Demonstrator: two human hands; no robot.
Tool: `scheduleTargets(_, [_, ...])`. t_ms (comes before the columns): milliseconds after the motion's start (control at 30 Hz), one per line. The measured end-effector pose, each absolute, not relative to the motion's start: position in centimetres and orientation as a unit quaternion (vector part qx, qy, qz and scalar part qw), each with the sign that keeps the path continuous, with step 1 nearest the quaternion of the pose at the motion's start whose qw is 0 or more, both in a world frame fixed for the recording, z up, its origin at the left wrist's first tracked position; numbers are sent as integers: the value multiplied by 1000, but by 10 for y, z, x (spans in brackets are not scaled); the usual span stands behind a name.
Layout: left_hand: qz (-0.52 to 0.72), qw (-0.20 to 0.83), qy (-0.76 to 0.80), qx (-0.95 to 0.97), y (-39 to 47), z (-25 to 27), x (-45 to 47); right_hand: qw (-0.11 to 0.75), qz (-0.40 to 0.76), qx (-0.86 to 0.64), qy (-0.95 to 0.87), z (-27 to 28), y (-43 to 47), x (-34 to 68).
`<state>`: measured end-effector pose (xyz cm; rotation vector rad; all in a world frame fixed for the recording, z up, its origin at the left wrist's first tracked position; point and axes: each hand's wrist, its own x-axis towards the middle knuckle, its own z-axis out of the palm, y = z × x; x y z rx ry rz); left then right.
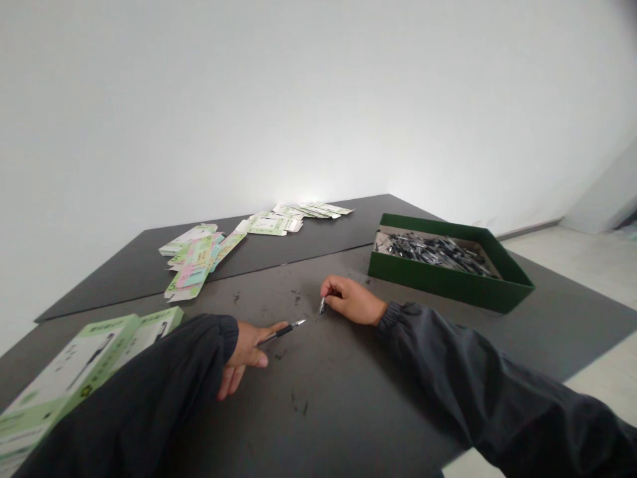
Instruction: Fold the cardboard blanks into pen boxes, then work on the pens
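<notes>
A gel pen [281, 331] with a black grip and a bare silver tip lies across my left hand [245, 352]. Its tip points right, and the far end is hidden by the hand. The thumb and some fingers of that hand stick out, with the pen held between them. To the right, my right hand [355, 300] pinches a small clear-and-silver pen cap [322, 306] between thumb and forefinger, low over the table. Cap and pen tip are a short way apart.
A green box [442, 285] of many loose pens [438, 252] stands at right. White-and-green pen cartons [74, 365] lie at left. Flat cartons and coloured slips [196, 262] lie farther back, more cartons [269, 223] near the wall. Dark ink marks spot the grey table [338, 398].
</notes>
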<state>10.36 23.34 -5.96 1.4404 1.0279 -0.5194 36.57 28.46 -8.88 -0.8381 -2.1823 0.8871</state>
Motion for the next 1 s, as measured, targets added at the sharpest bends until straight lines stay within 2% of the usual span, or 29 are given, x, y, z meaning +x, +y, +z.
scheduleTargets(167, [-244,588,439,634,236,-63,101,359,419,-291,-782,-88,287,366])
scheduleTargets(267, [-238,597,435,630,236,-64,100,375,420,-303,-769,-86,288,367])
scheduleTargets(567, [-244,584,448,631,234,-59,104,257,214,-371,-866,-82,283,370])
scheduleTargets(767, [-244,574,445,643,235,-63,102,278,108,-429,-852,-69,273,367])
scheduleTargets(1000, [-236,538,485,647,233,-56,112,216,72,-277,-934,-51,225,336])
